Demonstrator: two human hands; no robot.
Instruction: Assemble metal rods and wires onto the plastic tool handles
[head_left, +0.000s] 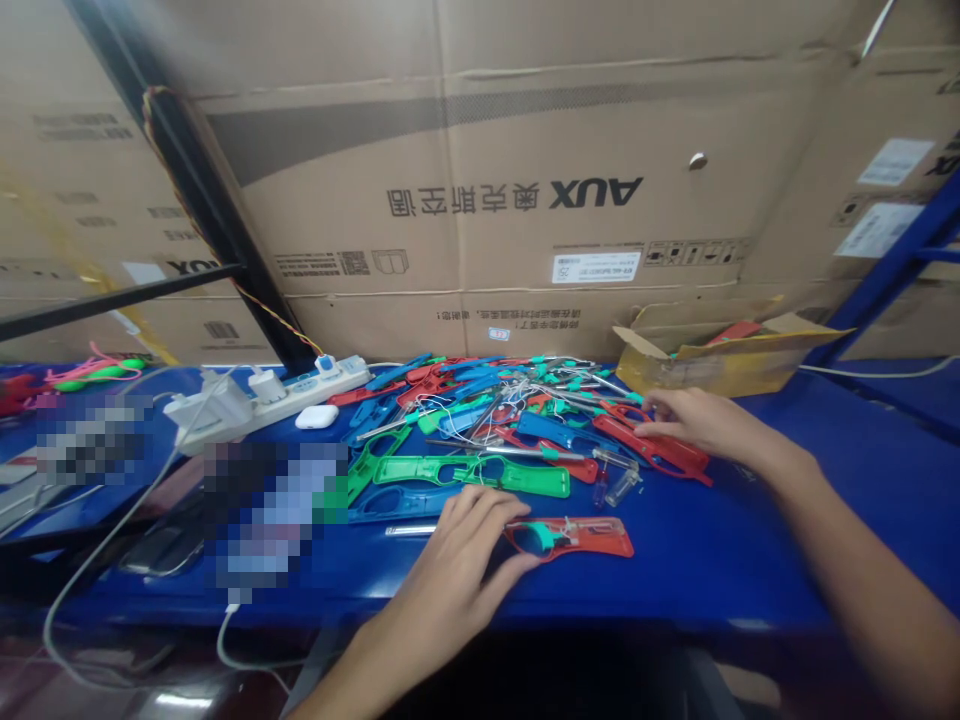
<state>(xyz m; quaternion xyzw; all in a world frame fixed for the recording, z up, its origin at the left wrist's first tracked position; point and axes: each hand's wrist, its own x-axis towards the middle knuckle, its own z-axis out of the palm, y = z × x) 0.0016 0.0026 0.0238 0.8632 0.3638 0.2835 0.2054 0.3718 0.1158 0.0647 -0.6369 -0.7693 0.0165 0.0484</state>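
My left hand point(472, 550) grips the near end of a red lighter casing half point(607, 537) low over the blue table, thumb and fingers on its two edges. A teal trigger point(541, 538) and a clear part lie in that casing. A metal lighter tube point(409, 530) shows beside this hand. My right hand point(690, 422) is over the right side of the pile, thumb and forefinger apart, close to another red casing half point(675, 455). Whether the fingertips touch it is unclear. Clear small fuel tanks point(621, 487) lie between the hands. A green casing half point(525, 475) lies beyond my left hand.
A heap of blue, red and green casings point(465, 385) with metal tubes and white wires spreads across the back. An open cardboard box point(712, 370) stands back right. At left are a power strip point(300, 385), a white earbud case point(316, 416), cables and blurred phones.
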